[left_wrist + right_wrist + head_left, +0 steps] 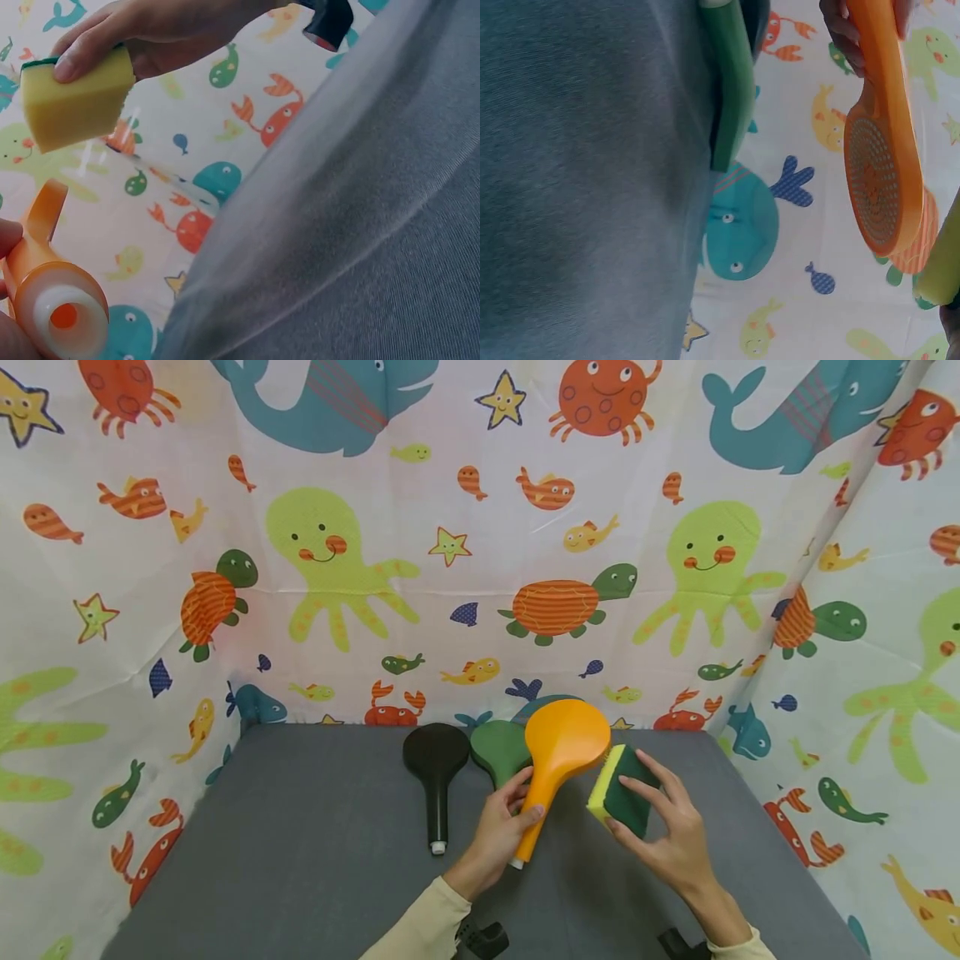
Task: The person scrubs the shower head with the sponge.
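My left hand grips an orange shower head by its handle, its round head pointing up and away. In the right wrist view the perforated spray face of the orange shower head shows; in the left wrist view its hollow white handle end faces the camera. Just to the right, my right hand pinches a sponge, yellow with a dark green scouring side, between thumb and fingers. The sponge is held up near the orange head's edge. Behind the left hand, a green shower head is partly hidden.
A black shower head lies on the grey table left of the green one. A curtain printed with sea animals stands behind the table and along both sides. Black wrist devices show at the sleeves.
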A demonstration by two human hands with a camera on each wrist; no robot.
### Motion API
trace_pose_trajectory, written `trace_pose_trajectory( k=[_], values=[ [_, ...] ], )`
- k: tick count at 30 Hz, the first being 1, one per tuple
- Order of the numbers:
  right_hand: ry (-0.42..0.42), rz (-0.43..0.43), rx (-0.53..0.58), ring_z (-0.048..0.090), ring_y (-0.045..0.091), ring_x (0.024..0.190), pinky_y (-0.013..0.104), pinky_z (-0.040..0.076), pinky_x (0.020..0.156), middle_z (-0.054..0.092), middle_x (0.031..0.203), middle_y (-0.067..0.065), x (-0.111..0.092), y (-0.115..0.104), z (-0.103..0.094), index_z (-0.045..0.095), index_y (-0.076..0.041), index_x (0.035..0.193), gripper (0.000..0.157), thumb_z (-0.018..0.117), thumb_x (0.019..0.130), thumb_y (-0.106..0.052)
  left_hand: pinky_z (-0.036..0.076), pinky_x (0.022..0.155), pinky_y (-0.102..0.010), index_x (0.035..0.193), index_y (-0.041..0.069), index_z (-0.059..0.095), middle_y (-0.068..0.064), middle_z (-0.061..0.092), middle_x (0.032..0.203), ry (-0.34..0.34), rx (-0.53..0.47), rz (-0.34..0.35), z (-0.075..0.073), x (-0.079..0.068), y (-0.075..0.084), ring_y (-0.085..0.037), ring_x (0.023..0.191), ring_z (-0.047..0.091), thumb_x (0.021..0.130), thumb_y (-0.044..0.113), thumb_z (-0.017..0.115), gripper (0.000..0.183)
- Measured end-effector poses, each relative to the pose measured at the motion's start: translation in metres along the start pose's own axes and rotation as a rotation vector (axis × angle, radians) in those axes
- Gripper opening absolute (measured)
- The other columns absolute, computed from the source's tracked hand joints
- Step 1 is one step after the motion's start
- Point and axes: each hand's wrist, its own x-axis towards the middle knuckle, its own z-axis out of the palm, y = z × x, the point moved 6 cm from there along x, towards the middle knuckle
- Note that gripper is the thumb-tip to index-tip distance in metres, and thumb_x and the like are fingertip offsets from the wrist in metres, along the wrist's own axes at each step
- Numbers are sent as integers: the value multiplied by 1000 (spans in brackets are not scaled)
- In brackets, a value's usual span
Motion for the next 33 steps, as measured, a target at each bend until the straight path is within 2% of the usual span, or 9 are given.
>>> trace_pose_trajectory(
  k=[6,12,20,33],
  values=[
    [-30,78,-49,46,14,130,3,35,96,52,145,13,-10,11,-1,70,-15,119,64,89,59,-8,53,90,-33,149,19,42,-9,57,127,36,8,-33,11,17,-13,-16,106,60,95,11,63,58],
    [-67,153,-96,43,12,129,2,33,95,50,147,10,-20,19,1,70,-18,121,64,90,60,-10,53,89,-34,148,15,43,-11,57,125,65,-17,-57,18,33,-30,-16,103,60,92,5,65,61],
    [-65,165,-106,44,14,129,1,32,94,50,147,10,-26,25,1,70,-18,120,63,90,60,-11,53,88,-34,148,13,43,-10,59,122,95,-27,-91,28,49,-49,-16,101,60,90,2,66,63],
    [-51,147,-128,44,12,127,0,31,93,51,146,11,-32,28,3,70,-18,119,63,90,60,-11,54,90,-39,149,14,41,-8,58,119,171,-27,-195,41,72,-77,-19,102,61,90,1,64,65]
  ],
)
